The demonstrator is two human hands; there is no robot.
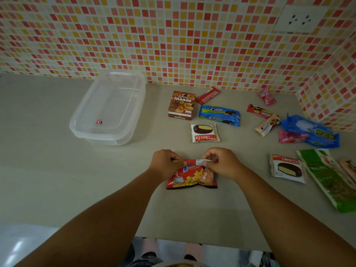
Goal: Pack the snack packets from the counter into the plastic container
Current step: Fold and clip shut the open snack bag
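Observation:
A red potato-chip packet (192, 178) lies on the counter in front of me. My left hand (165, 163) and my right hand (221, 162) both pinch its folded top edge from either side. The clear plastic container (107, 108) stands open at the back left, with only a small pink binder clip (98, 121) inside. Other snacks lie to the right: a brown biscuit box (182, 105), a blue cream-biscuit pack (219, 115), a Choco Pie (204, 132) and a second Choco Pie (288, 168).
More packets crowd the right side: a red wafer bar (208, 95), a pink packet (266, 95), a red-brown bar (261, 111), a beige cookie pack (266, 125), a blue bag (312, 132) and a green bag (331, 180). The tiled wall bounds the back and right.

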